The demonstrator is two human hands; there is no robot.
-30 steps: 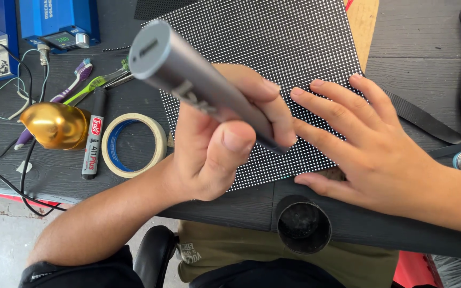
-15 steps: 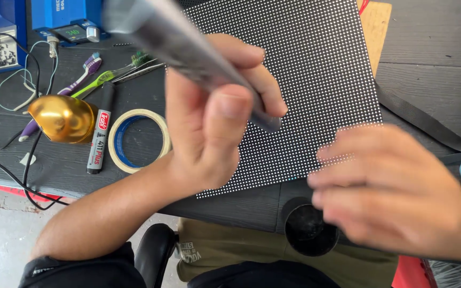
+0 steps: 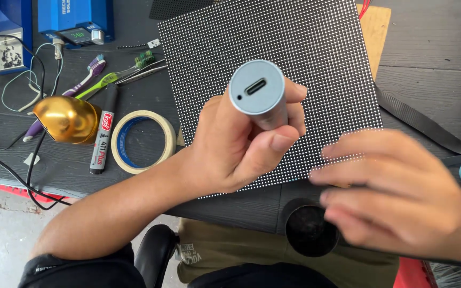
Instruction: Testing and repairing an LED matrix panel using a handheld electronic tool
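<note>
Left hand [image 3: 241,144] wrapped tight around a grey tube tool [image 3: 258,96], its tip hidden, right hand [image 3: 396,192] blurry, fingers loose, holding nothing, dotted black panel [image 3: 273,58] partly covered beneath both

Single view only: head cam, worn by person, looking steeply down onto dark workbench [image 3: 422,64] from seated pos, person's own lap + chair at bottom edge. Cam close: grey cylindrical tool [image 3: 258,96] held end-on toward lens, looms large near frame centre. Left hand [image 3: 241,144] mid-frame, right hand [image 3: 396,192] lower right, blurred. Dotted panel [image 3: 273,48] fills upper middle; tape roll [image 3: 143,141] and gold dome [image 3: 68,118] off to left. No 2nd view, so no overlap to report
</note>
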